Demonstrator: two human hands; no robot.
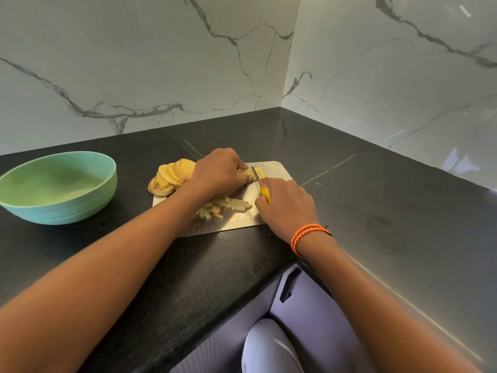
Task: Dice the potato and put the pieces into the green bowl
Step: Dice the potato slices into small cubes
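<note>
On the steel cutting board [242,222] my left hand [217,170] holds down a stack of potato slices [248,173] with curled fingers. My right hand [285,203] grips a yellow-handled knife [265,193], its blade set across the stack near the right end. Round potato slices [174,173] lie fanned at the board's far left corner. A small heap of cut potato sticks [226,207] sits at the board's middle, in front of my left wrist. The green bowl [57,188] stands empty on the counter to the left.
The black stone counter [376,211] forms a corner under marble-patterned walls [134,63]. Its front edge runs diagonally below the board, with a lilac cabinet door and dark handle [289,285] beneath.
</note>
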